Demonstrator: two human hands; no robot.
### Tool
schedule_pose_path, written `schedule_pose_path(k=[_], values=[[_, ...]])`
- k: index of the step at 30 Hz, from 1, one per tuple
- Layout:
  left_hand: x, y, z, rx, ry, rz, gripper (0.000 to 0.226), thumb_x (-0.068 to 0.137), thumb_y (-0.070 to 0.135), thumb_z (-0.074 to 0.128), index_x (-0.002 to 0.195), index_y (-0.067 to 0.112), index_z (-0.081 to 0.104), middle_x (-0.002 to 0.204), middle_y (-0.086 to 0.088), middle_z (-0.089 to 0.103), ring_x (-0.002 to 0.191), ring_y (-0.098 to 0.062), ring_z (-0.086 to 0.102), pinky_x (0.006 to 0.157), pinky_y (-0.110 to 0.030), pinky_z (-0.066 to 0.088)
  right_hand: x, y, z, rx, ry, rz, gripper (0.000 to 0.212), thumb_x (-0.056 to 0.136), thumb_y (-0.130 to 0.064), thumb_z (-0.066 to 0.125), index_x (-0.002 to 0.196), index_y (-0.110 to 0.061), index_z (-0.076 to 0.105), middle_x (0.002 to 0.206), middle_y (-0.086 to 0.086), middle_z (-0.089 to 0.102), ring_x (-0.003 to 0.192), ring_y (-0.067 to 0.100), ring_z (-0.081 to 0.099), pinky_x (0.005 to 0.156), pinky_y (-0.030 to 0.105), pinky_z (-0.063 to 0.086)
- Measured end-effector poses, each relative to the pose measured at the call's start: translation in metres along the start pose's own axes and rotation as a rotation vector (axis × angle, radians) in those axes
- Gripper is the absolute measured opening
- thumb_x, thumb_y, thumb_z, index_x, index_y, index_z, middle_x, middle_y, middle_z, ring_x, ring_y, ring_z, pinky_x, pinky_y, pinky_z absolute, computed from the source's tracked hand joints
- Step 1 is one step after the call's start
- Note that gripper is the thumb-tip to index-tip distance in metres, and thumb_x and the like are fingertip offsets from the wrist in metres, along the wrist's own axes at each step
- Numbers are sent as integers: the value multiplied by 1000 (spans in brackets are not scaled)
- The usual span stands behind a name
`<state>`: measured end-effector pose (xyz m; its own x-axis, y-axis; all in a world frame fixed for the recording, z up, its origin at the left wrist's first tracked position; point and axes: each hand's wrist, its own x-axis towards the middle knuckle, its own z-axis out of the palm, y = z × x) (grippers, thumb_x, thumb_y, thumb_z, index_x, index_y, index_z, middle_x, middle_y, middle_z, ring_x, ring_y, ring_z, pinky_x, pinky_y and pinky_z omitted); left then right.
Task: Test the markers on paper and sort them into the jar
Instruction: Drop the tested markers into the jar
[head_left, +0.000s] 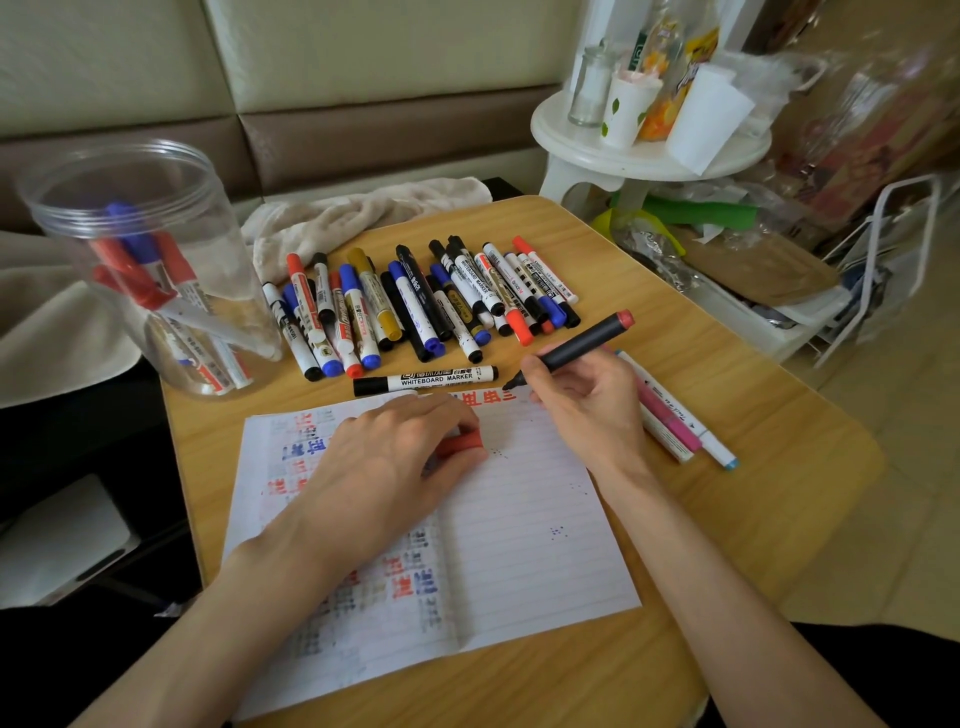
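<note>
My right hand (587, 405) grips an uncapped dark marker (582, 348) with a red end, its tip at the top edge of the lined paper (519, 545) beside red writing. My left hand (384, 462) rests on the paper and holds the red cap (462, 445) in its curled fingers. A row of several markers (421, 301) lies beyond the paper, with one black whiteboard marker (426, 379) lying crosswise in front. At the far left stands the clear plastic jar (150, 270), which has several red and blue markers in it.
Pink and light-blue pens (680, 421) lie on the wooden table (753, 415) to the right of my right hand. A cream cloth (363, 208) sits behind the markers. A white stool (639, 150) with cups and bottles stands at the back right.
</note>
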<state>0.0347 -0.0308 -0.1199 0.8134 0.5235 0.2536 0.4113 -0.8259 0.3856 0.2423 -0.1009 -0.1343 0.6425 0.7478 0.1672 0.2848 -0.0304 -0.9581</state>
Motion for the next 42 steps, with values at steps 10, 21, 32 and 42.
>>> schedule_pose_path(k=[10, 21, 32, 42], values=[[0, -1, 1, 4, 1, 4, 29, 97, 56, 48, 111, 36, 63, 111, 19, 65, 97, -3, 60, 71, -29, 56, -2, 1, 1, -37, -20, -32, 7, 92, -12, 78, 99, -11, 76, 84, -4, 79, 80, 12, 77, 77, 32, 64], [0, -1, 1, 8, 3, 2, 27, 98, 56, 48, 110, 36, 62, 111, 19, 65, 97, -4, 60, 72, -29, 55, -2, -2, 0, -38, -6, 2, 10, 91, -11, 78, 89, -20, 73, 77, -9, 77, 77, 8, 76, 76, 27, 62], [0, -1, 1, 5, -2, -1, 29, 98, 57, 47, 110, 37, 63, 112, 19, 65, 99, -3, 60, 74, -29, 55, -3, -4, 1, -59, -18, -11, 12, 92, -10, 77, 91, -21, 71, 79, -10, 76, 80, 8, 75, 75, 22, 60], [1, -2, 1, 3, -2, 2, 29, 97, 58, 47, 111, 37, 62, 112, 19, 65, 99, -3, 60, 74, -30, 57, -2, -3, -1, -48, 56, 42, 11, 93, -15, 77, 91, -25, 71, 82, -5, 77, 78, 13, 76, 81, 39, 65]])
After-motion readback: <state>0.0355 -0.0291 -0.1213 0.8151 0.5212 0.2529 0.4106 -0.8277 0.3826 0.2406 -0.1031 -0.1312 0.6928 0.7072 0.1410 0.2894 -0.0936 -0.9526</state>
